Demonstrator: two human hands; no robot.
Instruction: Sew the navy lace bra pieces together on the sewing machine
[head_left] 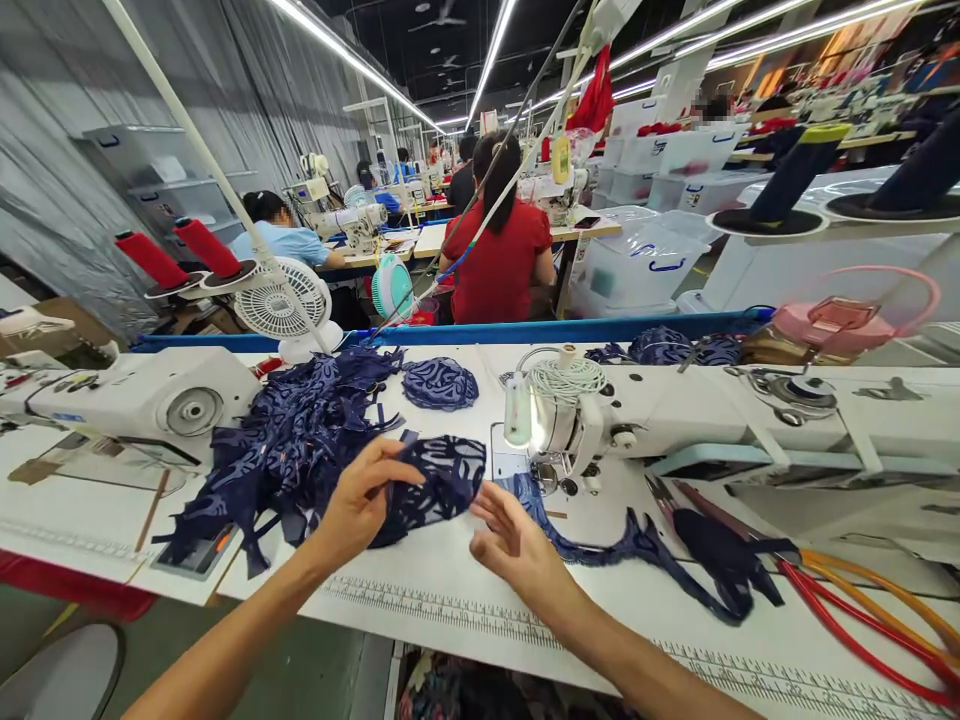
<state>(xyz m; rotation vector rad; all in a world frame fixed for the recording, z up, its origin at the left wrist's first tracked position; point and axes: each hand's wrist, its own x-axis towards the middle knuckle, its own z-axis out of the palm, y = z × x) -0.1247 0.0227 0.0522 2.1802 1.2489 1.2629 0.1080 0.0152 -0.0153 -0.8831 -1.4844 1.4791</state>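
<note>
A navy lace fabric piece (442, 485) with an openwork pattern is held up over the white table. My left hand (364, 500) grips it by its left side, thumb and fingers closing on the cloth. At the opposite edge is my right hand (521, 555), fingers stretched out and apart from the thumb; its fingertips meet or nearly meet the lace. Left of my hands lies a heap of navy lace pieces (300, 430). Behind the held piece rests a small stack of cut lace pieces (440, 384). A navy strip (600, 550) trails from under the sewing machine's needle area (551, 470).
The machine's arm (720, 410) spans the right side. Scissors with orange and red handles (847, 610) lie at right beside a dark cloth bundle (720, 550). Another machine (180, 400) stands left. A ruler tape (480, 615) follows the front edge. People sit ahead.
</note>
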